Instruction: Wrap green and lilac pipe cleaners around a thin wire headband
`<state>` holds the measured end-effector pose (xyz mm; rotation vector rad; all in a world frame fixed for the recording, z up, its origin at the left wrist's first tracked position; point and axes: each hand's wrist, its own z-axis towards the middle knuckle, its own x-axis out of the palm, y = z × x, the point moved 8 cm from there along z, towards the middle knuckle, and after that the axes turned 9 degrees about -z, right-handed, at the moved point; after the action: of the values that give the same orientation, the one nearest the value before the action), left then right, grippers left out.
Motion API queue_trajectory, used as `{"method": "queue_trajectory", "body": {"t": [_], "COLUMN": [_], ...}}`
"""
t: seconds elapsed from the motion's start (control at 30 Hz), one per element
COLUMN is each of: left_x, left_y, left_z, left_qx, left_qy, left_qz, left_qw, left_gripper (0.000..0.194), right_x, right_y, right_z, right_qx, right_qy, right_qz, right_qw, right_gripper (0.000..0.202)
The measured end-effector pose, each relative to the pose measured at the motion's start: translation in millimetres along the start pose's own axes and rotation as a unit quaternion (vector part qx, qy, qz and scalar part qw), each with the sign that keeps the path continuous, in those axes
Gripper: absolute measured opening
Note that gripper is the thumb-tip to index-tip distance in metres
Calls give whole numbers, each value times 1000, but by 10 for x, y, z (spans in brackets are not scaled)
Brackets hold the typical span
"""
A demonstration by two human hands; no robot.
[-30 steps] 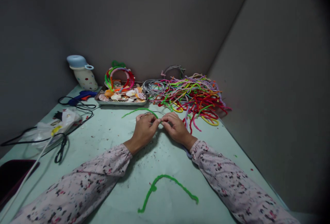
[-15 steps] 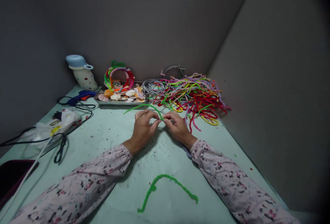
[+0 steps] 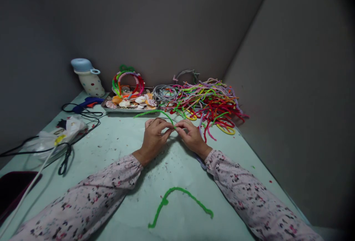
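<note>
My left hand (image 3: 155, 136) and my right hand (image 3: 191, 136) meet fingertip to fingertip over the middle of the table. Both pinch a green pipe cleaner (image 3: 151, 112), whose free end arches up and to the left above my left hand. A thin wire shows just behind my fingers; the part between the fingertips is too small to make out. Nearer to me, a second green pipe cleaner (image 3: 177, 188), bent in an arch with a small lump on its left side, lies on the pale green tabletop (image 3: 133, 211).
A metal tray (image 3: 130, 111) of shells and colourful rings stands at the back, beside a bottle (image 3: 90, 82). Behind my right hand is a pile of pipe cleaners (image 3: 213, 98) with wire coils (image 3: 168, 93). Cables, a blue glue gun (image 3: 88, 104) and a plastic bag (image 3: 55, 139) lie left.
The free end of the held green pipe cleaner has dipped slightly, and my fingertips have shifted a little around it. Everything else is as it was.
</note>
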<state>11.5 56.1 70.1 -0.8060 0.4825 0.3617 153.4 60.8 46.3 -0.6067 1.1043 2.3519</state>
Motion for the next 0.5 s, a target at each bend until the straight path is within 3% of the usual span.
{"method": "queue_trajectory", "body": {"t": [0.5], "left_x": [-2], "left_y": [30], "left_z": [1], "left_qx": [-2], "left_qy": [-2], "left_qz": [6], "left_qw": [1000], "left_gripper": [12], "right_x": [-7], "right_y": [0], "right_z": [-2], "right_qx": [-3], "right_qy": [-4], "right_qz": [6], "right_qw": [1000], "right_gripper": [9]}}
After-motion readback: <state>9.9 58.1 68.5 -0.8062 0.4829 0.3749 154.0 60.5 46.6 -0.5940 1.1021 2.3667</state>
